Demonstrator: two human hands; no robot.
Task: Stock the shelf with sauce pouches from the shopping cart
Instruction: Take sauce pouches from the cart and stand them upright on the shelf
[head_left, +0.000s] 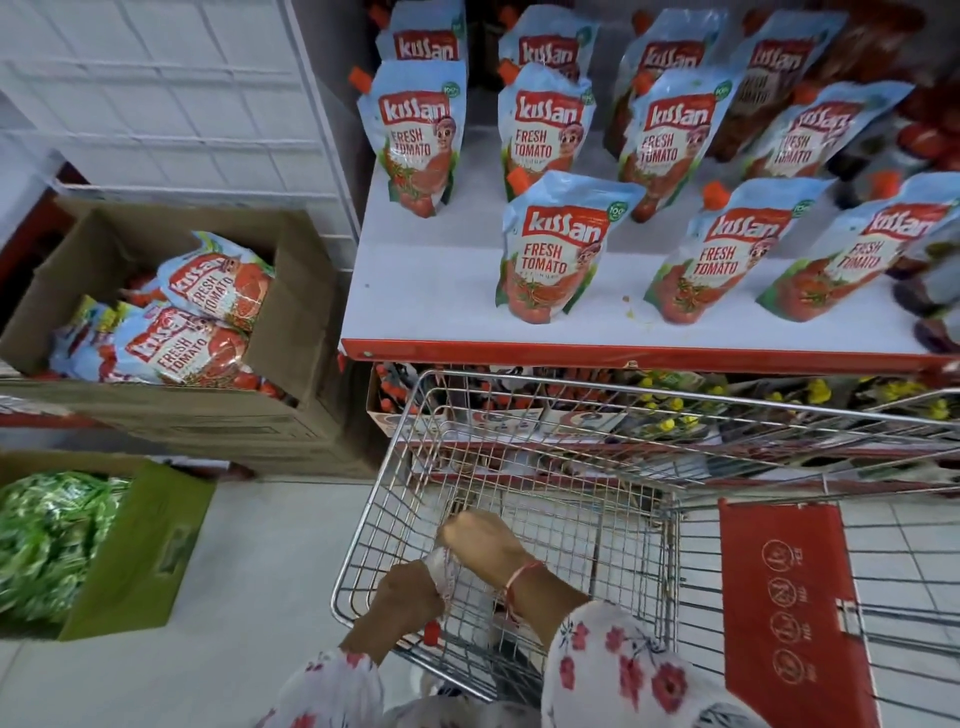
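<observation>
Pale, crinkled material is pinched between both hands inside the shopping cart (545, 467): the left hand (405, 592) is curled shut on it, the right hand (480, 538) closed over its top (what it is, I cannot tell). Beyond, sauce pouches (558, 249) stand upright on the white shelf (431, 306); more lie in a cardboard box (291, 322) left of it.

silver wire shopping cart (519, 410): bare metal, shiny
pale-blue and red sauce pouches (558, 249): glossy plastic film
white red-edged shelf (441, 306): smooth, matt
brown open box (291, 312): matt cardboard
white flowered sleeves (618, 670): soft cloth
</observation>
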